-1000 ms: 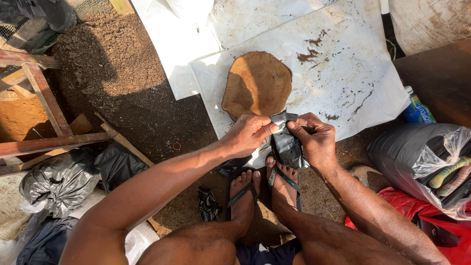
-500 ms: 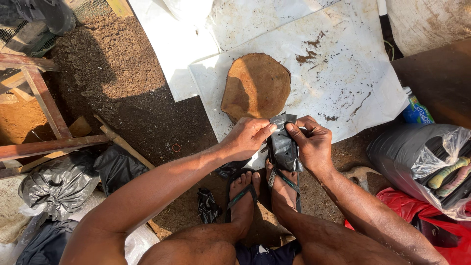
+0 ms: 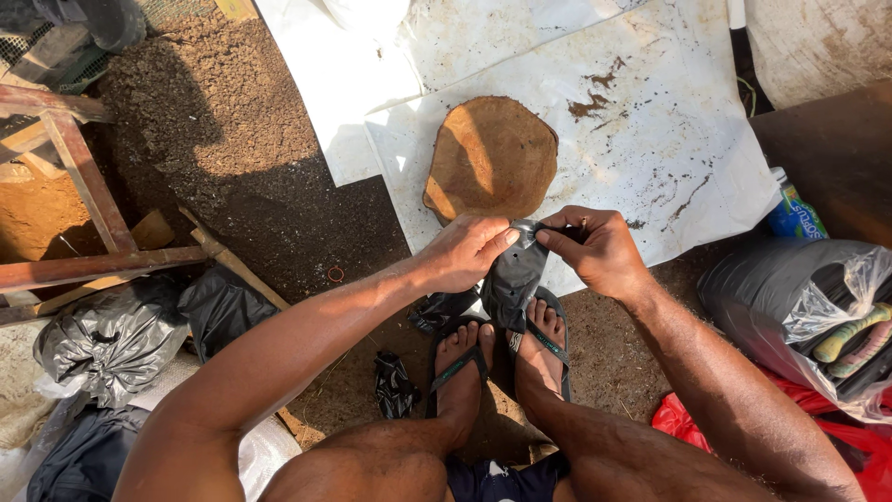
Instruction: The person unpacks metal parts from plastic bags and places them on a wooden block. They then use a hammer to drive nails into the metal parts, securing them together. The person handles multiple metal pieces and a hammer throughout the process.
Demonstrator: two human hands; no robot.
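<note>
Head view: since a second ago the black bag (image 3: 514,276) has been drawn up a little; the left hand (image 3: 462,253) and right hand (image 3: 595,249) both pinch its top edge, seemingly working the mouth open, above the sandalled feet (image 3: 497,353). Beyond lie a soil mound (image 3: 491,158) on a white sheet (image 3: 669,121), dark soil ground (image 3: 214,139), and a wooden frame (image 3: 84,195) at left.

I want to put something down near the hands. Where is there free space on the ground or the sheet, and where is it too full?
Free: the white sheet right of the brown soil mound, and the dark soil between sheet and wooden frame. Crowded: below both hands, left hand and right hand, holding the black plastic bag, and the bags at right.
</note>
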